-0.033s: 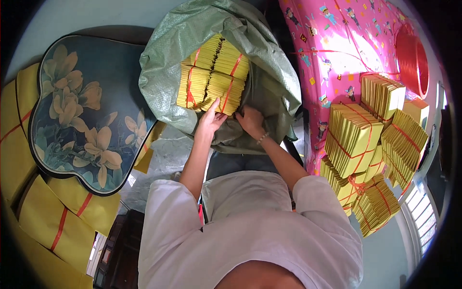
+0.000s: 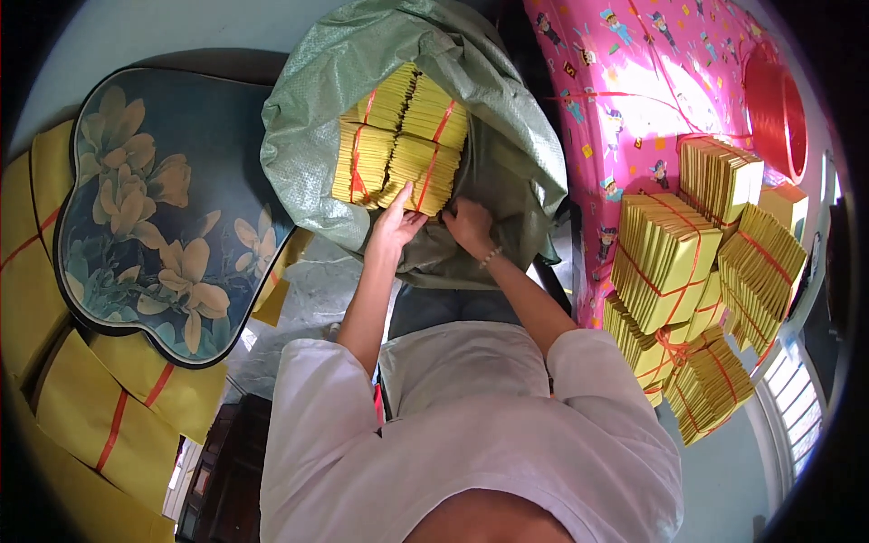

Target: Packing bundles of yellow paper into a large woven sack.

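Observation:
A green woven sack point(image 2: 312, 136) gapes open in front of me. Inside it, several bundles of folded yellow paper point(image 2: 425, 169) are packed side by side in rows, tied with red plastic strips. My left hand point(image 2: 396, 224) grips the near edge of the closest paper bundle, thumb on its top and fingers along its near side. Close by on the right, my right hand point(image 2: 469, 226) is curled beside that bundle's near right corner, against the sack's inner side. Its fingertips are hidden, so what they pinch cannot be made out.
At the left lies a dark cushioned board with flowers point(image 2: 163, 226), among large yellow paper stacks point(image 2: 109, 425). On the right, more tied paper bundles point(image 2: 665, 258) are piled against a pink patterned surface point(image 2: 588, 136), near a red roll of strip point(image 2: 774, 113).

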Demonstrator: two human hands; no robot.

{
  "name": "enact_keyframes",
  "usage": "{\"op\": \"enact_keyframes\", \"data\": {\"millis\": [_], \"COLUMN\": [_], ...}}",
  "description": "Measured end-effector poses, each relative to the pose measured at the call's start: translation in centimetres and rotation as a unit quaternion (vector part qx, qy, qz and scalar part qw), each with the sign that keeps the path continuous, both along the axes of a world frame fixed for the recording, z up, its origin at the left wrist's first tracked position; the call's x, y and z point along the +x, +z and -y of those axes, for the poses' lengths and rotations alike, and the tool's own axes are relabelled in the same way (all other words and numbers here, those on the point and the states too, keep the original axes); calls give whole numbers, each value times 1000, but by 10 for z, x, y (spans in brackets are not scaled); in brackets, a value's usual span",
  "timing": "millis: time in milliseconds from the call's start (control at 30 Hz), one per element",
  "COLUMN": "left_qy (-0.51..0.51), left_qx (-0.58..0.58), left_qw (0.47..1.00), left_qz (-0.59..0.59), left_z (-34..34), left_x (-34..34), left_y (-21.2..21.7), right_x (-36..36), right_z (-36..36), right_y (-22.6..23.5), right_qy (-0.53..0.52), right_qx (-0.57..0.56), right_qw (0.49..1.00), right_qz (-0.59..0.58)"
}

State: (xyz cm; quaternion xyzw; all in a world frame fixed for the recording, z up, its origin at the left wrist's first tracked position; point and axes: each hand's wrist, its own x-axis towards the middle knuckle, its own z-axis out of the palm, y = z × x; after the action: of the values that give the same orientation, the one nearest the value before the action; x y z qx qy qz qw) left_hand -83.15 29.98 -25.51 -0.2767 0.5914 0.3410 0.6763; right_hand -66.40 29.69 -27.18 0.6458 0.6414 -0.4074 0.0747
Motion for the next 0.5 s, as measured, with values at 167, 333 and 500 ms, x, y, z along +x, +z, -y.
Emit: {"op": "enact_keyframes", "data": {"millis": [167, 333, 500], "left_qy": [-30, -84, -100], "left_qx": [19, 7, 20], "left_qw": [999, 996, 995], "left_qz": [13, -9, 20], "left_z": [-7, -16, -22], "left_x": [-3, -3, -2], "left_y": [6, 9, 2], "right_x": [-25, -43, -47], "right_z": [24, 39, 45], "right_y": [5, 7, -2], "right_qy": [-254, -284, -281], "right_qx": [49, 118, 32], "right_qw": [951, 923, 935], "right_qz": [-172, -232, -213]}}
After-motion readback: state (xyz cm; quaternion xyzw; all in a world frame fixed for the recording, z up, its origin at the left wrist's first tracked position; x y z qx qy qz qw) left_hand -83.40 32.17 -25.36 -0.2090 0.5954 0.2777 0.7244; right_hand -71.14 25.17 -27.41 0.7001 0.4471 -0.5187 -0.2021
